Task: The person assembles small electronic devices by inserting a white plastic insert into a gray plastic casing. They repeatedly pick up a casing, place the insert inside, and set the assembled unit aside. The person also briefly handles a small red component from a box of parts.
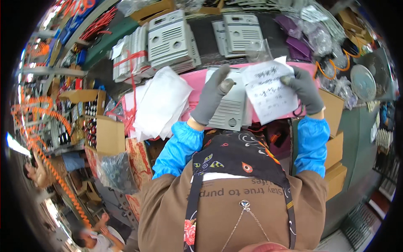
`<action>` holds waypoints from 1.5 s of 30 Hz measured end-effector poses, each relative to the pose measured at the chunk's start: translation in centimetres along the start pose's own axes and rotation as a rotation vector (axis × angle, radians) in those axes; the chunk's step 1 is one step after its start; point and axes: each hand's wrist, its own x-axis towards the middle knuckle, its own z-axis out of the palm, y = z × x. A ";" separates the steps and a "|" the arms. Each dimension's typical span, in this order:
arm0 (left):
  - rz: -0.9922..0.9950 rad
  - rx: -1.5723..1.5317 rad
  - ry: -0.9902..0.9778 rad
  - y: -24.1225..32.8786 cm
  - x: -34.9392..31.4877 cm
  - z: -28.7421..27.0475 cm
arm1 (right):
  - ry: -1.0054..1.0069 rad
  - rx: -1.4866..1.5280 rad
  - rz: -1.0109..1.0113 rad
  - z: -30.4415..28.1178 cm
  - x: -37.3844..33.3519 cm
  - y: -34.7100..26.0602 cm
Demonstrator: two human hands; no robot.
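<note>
My right hand (305,89), in a grey glove, pinches a white sheet with handwriting (268,90) by its right edge, thumb on top. The sheet is held up over a pink surface (191,82). My left hand (213,96), also gloved, has its thumb apart from its fingers. It is over the left edge of a light grey slotted panel (231,107) and grips nothing that I can see. Part of that panel is hidden by the left hand and the sheet. Clear plastic film (258,51) shows just beyond the sheet.
Stacked grey slotted panels (170,40) stand at the back left, a smaller stack (241,33) at the back centre. Loose white sheets (161,103) lie to the left. Purple parts (299,48) and bagged items are back right. Cardboard boxes (333,151) stand at right; people work far left.
</note>
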 end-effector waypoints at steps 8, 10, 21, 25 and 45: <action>0.021 0.171 0.523 3.5 -4.3 -8.7 | -0.160 -0.037 -0.089 15.4 2.5 -1.2; -0.071 0.534 0.584 3.3 -5.6 -14.2 | -0.149 0.097 -0.068 15.7 2.7 0.1; -0.016 1.864 0.835 -10.2 -6.4 -23.8 | 0.166 0.050 0.074 11.5 -3.1 4.1; -0.121 1.872 0.471 -16.3 -6.3 -26.3 | 0.291 0.062 0.132 8.7 -5.1 7.1; -0.367 0.538 0.530 -3.3 -5.2 -27.7 | 0.188 -1.588 -0.185 -5.3 1.2 23.5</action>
